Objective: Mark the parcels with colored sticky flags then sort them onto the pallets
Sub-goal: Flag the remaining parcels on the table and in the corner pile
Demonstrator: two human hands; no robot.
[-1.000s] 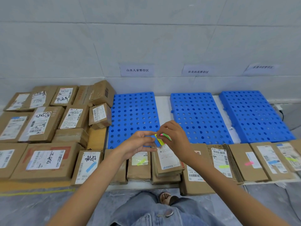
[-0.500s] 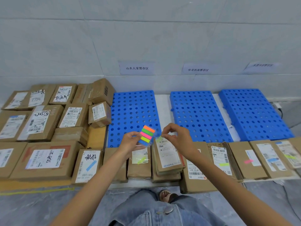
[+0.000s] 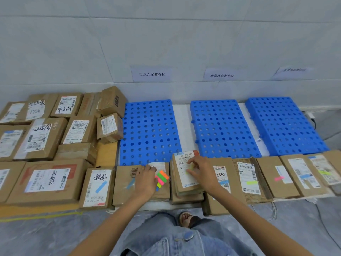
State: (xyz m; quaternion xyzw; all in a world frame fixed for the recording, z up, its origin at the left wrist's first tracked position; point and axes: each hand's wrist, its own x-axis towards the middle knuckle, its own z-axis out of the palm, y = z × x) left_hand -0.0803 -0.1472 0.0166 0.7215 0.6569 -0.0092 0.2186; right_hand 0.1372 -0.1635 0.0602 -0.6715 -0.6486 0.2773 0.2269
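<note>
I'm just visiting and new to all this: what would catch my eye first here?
Three bright blue pallets lie side by side against the wall. In front of them, the left hand holds a neon pad of sticky flags while the right hand presses on the middle parcel. Brown parcels crowd the left side.

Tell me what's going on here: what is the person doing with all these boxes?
A person is flagging parcels. The left hand holds a pad of sticky flags, while the right hand presses what looks like a yellowish flag onto the label of the top parcel of a small stack. Several front-row parcels already carry blue, green or pink flags. Sorting onto the blue pallets has not begun.
</note>
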